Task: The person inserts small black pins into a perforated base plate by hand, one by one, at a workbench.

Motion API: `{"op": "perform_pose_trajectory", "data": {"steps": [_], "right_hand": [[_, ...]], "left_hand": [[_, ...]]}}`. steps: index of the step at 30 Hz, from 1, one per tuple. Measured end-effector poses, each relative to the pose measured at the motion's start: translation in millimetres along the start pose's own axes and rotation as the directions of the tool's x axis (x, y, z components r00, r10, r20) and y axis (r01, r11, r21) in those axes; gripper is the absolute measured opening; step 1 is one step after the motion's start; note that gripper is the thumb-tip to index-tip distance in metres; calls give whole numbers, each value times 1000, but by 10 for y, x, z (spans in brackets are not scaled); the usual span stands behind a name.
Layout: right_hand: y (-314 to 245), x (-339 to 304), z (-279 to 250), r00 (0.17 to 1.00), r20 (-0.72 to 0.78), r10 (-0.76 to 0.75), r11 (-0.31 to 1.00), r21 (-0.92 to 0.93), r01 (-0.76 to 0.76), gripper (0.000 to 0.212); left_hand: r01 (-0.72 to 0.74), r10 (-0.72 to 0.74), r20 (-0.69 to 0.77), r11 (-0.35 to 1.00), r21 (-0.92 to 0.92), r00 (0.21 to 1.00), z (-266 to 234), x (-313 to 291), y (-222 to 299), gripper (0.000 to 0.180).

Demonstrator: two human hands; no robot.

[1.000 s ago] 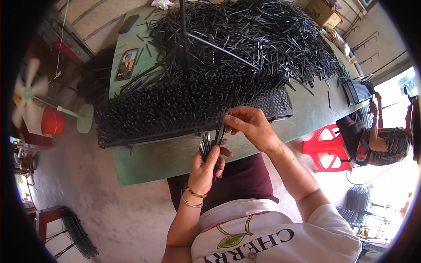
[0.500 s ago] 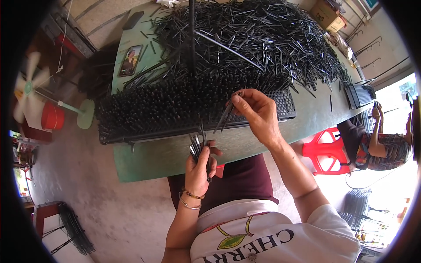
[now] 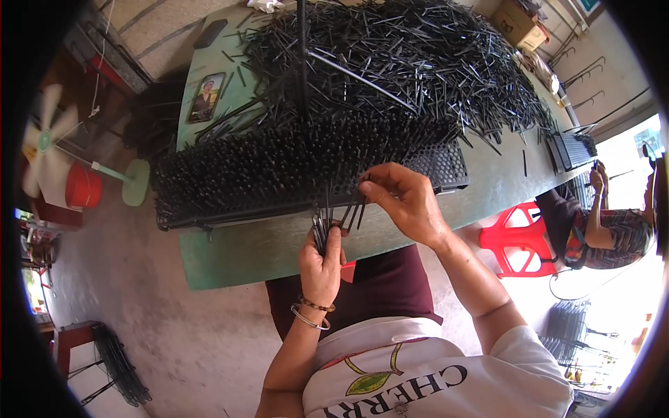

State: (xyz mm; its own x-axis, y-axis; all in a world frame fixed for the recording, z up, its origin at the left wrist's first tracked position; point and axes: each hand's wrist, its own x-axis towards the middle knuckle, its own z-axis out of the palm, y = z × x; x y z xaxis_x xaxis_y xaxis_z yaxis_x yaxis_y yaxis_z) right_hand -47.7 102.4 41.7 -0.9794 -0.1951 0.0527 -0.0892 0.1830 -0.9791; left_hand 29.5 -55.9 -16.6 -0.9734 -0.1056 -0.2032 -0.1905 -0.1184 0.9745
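Strips point(image 3: 320, 234), thin and black, bunched in our left hand point(image 3: 322, 270), grip closed round them. Beside it, our right hand point(image 3: 408, 203) holds few more strips point(image 3: 362, 212) hanging, grip narrowed to fingertip pinch. Just beyond, on green desk point(image 3: 237, 265), we see perforated black tray point(image 3: 447, 167) packed with standing strips point(image 3: 258, 160). Behind it, loose strip heap point(image 3: 397, 63), phone point(image 3: 206, 99) at its left. Far right, co-worker point(image 3: 621, 233) by red stool point(image 3: 491, 239).

Along the bench's point(image 3: 233, 258) near edge, we have a lane before the perforated rack point(image 3: 449, 167), broken midway by the left hand point(image 3: 323, 261) and right hand point(image 3: 404, 198). Upright black rods point(image 3: 237, 167), a pole point(image 3: 302, 63) and a heap of loose rods point(image 3: 397, 66) bar us from the far edge; rightward, we find room before the small rack point(image 3: 573, 150).
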Motion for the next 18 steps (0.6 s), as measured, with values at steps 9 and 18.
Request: {"op": "perform_pose_trajectory", "data": {"steps": [9,18], "right_hand": [[-17,252,-84,926,-66,-371,892,-304,336,18],[80,298,-91,915,10,-403,868,-312,385,18]], "left_hand": [[104,-97,45,976,-192,994,8,-91,1,17],[125,-107,101,975,-186,989,37,-109,-24,21]]}}
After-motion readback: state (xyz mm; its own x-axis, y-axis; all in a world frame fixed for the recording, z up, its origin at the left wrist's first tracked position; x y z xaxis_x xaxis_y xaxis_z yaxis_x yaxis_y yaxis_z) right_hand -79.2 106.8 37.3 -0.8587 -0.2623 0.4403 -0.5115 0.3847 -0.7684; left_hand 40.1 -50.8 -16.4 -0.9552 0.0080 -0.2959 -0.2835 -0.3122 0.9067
